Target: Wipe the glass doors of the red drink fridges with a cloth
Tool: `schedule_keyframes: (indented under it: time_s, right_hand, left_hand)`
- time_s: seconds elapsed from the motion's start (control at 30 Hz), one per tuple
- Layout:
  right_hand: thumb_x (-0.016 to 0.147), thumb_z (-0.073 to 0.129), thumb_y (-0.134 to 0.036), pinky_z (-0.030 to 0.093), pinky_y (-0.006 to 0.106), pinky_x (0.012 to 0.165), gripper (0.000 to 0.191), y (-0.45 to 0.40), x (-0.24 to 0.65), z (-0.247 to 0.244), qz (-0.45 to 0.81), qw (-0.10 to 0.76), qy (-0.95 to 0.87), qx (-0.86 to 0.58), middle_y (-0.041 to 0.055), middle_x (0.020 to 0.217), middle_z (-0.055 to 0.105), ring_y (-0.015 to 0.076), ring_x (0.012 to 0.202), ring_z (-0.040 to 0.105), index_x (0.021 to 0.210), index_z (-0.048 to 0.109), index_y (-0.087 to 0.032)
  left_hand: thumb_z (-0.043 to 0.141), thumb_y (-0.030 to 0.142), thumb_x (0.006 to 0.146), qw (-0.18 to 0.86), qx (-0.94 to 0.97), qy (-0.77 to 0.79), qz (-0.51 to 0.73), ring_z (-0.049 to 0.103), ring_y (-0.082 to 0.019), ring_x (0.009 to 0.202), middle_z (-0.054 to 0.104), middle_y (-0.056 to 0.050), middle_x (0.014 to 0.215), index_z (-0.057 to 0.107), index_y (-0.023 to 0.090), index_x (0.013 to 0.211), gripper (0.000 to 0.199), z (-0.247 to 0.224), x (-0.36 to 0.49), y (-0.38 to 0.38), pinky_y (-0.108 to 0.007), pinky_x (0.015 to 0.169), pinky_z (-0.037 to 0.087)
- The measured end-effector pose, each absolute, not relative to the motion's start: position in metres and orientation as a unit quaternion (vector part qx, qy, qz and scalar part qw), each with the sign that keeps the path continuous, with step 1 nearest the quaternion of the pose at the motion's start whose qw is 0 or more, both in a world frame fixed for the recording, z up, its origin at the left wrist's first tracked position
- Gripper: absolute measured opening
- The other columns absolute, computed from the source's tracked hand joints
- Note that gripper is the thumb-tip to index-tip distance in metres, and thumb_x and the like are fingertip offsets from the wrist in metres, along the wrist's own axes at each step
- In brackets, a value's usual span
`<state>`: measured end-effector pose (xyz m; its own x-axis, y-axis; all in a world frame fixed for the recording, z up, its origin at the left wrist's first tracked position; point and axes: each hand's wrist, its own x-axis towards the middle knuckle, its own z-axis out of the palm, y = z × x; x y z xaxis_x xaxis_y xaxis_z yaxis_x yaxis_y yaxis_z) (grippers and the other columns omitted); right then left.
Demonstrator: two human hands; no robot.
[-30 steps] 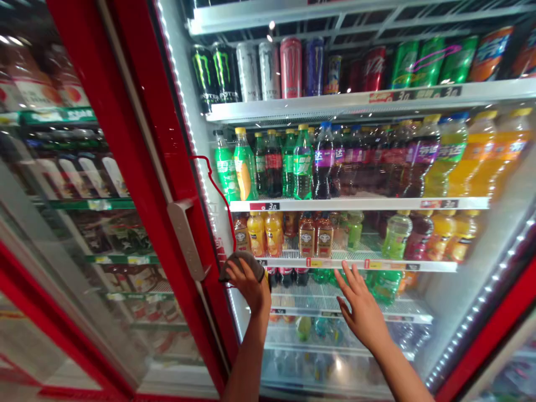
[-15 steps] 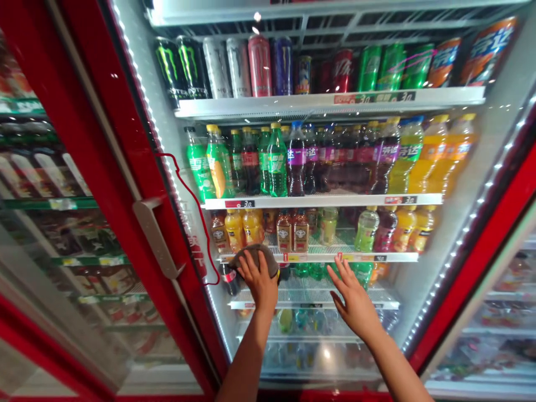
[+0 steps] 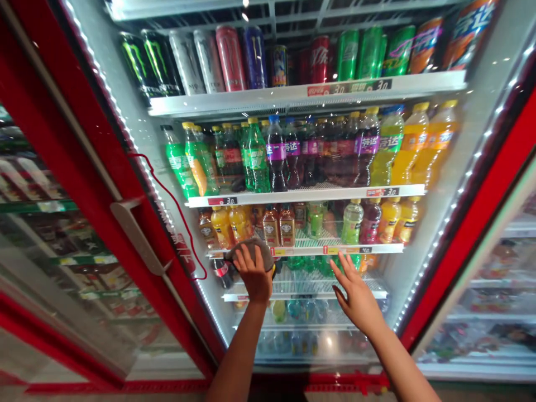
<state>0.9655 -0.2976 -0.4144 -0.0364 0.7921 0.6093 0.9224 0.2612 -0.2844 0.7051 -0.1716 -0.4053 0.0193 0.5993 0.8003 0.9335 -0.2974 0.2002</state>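
My left hand lies over a folded grey cloth, its fingers spread on top of it. The cloth appears against the glass door of a drinks cooler, in front of the third shelf. To its right, my right hand is raised with the fingers apart and holds nothing. It is at the glass, just below the shelf's price strip; whether it touches the pane I cannot tell. Small juice bottles stand behind the cloth, and a green drink bottle stands above my right fingertips.
A red door frame with a grey handle runs along the left. Cans fill the upper shelf, with soda bottles below. Another red frame slants along the right. More stocked coolers flank this one.
The view has shifted, so the shelves appear further left and tilted. Against the shelves, both hands sit slightly further right. The cloth stays under my left hand.
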Motion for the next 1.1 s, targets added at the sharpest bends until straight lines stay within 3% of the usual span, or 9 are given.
schedule_keyframes:
  time_s: [0.13,0.23,0.33,0.5,0.6,0.7,0.83,0.97,1.1]
  right_hand:
    - [0.095,0.044,-0.014,0.035,0.056,0.119,0.075,-0.299,0.972,-0.415,-0.089,0.357,-0.710,-0.601,0.0040,0.170,0.009,0.0301,0.156,0.009,0.161,0.015,-0.035]
    - [0.095,0.044,-0.013,0.035,0.056,0.119,0.076,-0.299,0.975,-0.416,-0.086,0.358,-0.717,-0.593,0.0039,0.170,0.010,0.0295,0.156,0.009,0.161,0.015,-0.035]
    - [0.095,0.045,-0.014,0.036,0.056,0.118,0.076,-0.299,0.982,-0.416,-0.087,0.358,-0.719,-0.590,0.0040,0.170,0.010,0.0302,0.156,0.009,0.161,0.015,-0.035]
    - [0.095,0.046,-0.015,0.037,0.055,0.118,0.077,-0.299,0.992,-0.413,-0.096,0.374,-0.706,-0.594,0.0038,0.171,0.007,0.0297,0.156,0.009,0.162,0.012,-0.035]
    - [0.096,0.046,-0.016,0.038,0.055,0.118,0.076,-0.299,0.992,-0.411,-0.091,0.379,-0.702,-0.596,0.0040,0.171,0.006,0.0298,0.156,0.010,0.162,0.012,-0.036]
    - [0.096,0.046,-0.016,0.038,0.055,0.117,0.077,-0.299,0.993,-0.410,-0.075,0.379,-0.709,-0.589,0.0040,0.171,0.005,0.0307,0.156,0.009,0.162,0.012,-0.036]
    - [0.096,0.047,-0.016,0.038,0.055,0.118,0.077,-0.302,1.001,-0.412,-0.068,0.383,-0.708,-0.589,0.0034,0.171,0.005,0.0307,0.155,0.010,0.161,0.012,-0.037]
    - [0.097,0.047,-0.018,0.037,0.055,0.118,0.077,-0.304,1.013,-0.416,-0.074,0.383,-0.699,-0.600,0.0024,0.171,0.003,0.0314,0.155,0.010,0.161,0.010,-0.038]
    - [0.098,0.046,-0.019,0.036,0.056,0.119,0.077,-0.306,1.017,-0.415,-0.074,0.382,-0.692,-0.608,0.0020,0.171,0.001,0.0316,0.155,0.008,0.161,0.007,-0.039]
  left_hand:
    - [0.079,0.030,0.077,0.208,-0.645,-0.561,-0.474,0.004,-0.044,0.154,0.016,-0.028,0.165,0.038,0.009,0.153,0.089,-0.374,0.733,-0.162,-0.068,0.120,0.016]
    - [0.084,0.025,0.071,0.199,-0.717,-0.526,-0.411,0.017,-0.044,0.152,0.032,-0.024,0.161,0.052,0.018,0.145,0.081,-0.393,0.742,-0.171,-0.068,0.120,0.018]
    - [0.077,0.017,0.076,0.187,-0.771,-0.489,-0.362,0.028,-0.040,0.150,0.045,-0.019,0.155,0.060,0.024,0.137,0.064,-0.424,0.728,-0.182,-0.066,0.119,0.022]
    - [0.069,0.027,0.084,0.167,-0.680,-0.572,-0.427,0.004,-0.045,0.154,0.019,-0.026,0.165,0.041,0.012,0.152,0.075,-0.399,0.729,-0.179,-0.071,0.118,0.013]
    - [0.073,0.031,0.082,0.170,-0.678,-0.577,-0.422,-0.001,-0.045,0.153,0.009,-0.025,0.167,0.031,0.014,0.157,0.088,-0.367,0.760,-0.177,-0.070,0.119,0.012]
    - [0.082,0.032,0.075,0.175,-0.749,-0.533,-0.352,0.007,-0.044,0.154,0.017,-0.020,0.167,0.038,0.023,0.155,0.091,-0.371,0.776,-0.186,-0.068,0.120,0.014]
    - [0.085,0.021,0.070,0.162,-0.846,-0.453,-0.230,0.033,-0.039,0.148,0.043,-0.012,0.158,0.052,0.037,0.145,0.083,-0.409,0.751,-0.201,-0.063,0.119,0.026]
    - [0.075,0.020,0.079,0.181,-0.759,-0.536,-0.324,0.022,-0.042,0.152,0.032,-0.020,0.162,0.050,0.022,0.147,0.072,-0.402,0.742,-0.197,-0.066,0.119,0.023]
    - [0.075,0.023,0.081,0.184,-0.686,-0.574,-0.407,0.002,-0.041,0.154,0.012,-0.022,0.167,0.034,0.016,0.156,0.086,-0.364,0.786,-0.192,-0.064,0.121,0.018]
